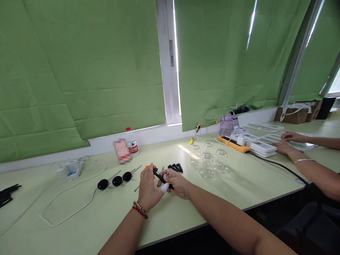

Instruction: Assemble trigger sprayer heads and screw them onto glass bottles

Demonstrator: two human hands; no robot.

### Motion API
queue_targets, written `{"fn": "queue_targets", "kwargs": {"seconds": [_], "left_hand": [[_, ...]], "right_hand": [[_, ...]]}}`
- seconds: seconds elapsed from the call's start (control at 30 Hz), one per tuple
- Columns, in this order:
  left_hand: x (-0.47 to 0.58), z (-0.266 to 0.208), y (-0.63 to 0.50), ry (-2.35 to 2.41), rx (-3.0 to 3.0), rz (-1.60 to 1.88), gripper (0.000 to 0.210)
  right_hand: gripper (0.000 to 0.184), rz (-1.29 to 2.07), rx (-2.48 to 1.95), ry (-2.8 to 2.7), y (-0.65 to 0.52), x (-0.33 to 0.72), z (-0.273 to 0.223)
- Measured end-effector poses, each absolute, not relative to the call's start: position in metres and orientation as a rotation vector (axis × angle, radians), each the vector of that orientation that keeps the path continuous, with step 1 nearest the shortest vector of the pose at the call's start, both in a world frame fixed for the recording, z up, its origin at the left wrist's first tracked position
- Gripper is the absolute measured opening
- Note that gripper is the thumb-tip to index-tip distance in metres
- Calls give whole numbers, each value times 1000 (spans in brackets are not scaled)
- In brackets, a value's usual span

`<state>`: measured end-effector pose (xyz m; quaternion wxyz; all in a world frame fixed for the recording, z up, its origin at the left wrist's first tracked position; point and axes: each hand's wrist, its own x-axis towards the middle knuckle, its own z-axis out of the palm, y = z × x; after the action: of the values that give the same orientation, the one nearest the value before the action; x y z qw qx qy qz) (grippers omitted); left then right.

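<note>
Both my hands are closed around a slim black tool (158, 174) with a pale strip along it; it looks like a small utility knife, but its kind is not certain. My left hand (149, 187) grips its upper end, the thumb wrapped in white. My right hand (176, 182) pinches the lower part. Something orange (146, 167) shows behind my left fingers, mostly hidden. Several short black pieces (175, 167) lie just beyond my right hand. Left of my hands are stubby screwdrivers with round black handles (117, 181) and metal shafts.
Several clear glass jars (207, 166) stand to the right. Behind are a red-capped water bottle (132, 143) and an orange power strip (233, 144). A white cable (77, 212) loops across the left. Black items (9, 194) lie far left. A co-worker's hands (285, 143) rest on flat sheets at right.
</note>
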<state>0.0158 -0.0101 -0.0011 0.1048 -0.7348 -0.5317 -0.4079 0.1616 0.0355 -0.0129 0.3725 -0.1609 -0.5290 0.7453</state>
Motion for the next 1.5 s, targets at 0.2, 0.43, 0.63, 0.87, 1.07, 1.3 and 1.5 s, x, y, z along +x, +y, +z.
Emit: {"fn": "queue_targets", "kwargs": {"seconds": [0.2, 0.43, 0.63, 0.87, 1.07, 1.3, 1.5], "left_hand": [[22, -7, -10, -1567, -2178, -1032, 100], [23, -9, -10, -1596, -2186, -990, 103], [26, -9, -12, -1609, -2210, -1024, 102], [27, 0, -16, -1629, -2216, -1029, 93], [19, 2, -16, -1686, -2263, -1048, 94], [7, 8, -19, -1725, -2265, -1164, 90], [6, 10, -21, -1663, -2270, -1177, 87]], "right_hand": [[43, 1950, -382, -1376, 32, 161, -14], [43, 1909, -437, -1375, 28, 155, -17], [47, 1920, -435, -1306, 25, 151, -17], [46, 1913, -411, -1378, 22, 153, -14], [44, 1940, -462, -1421, 29, 154, -17], [21, 990, -1078, -1744, 67, 176, -23], [28, 419, -1275, -2152, 76, 178, -30]]}}
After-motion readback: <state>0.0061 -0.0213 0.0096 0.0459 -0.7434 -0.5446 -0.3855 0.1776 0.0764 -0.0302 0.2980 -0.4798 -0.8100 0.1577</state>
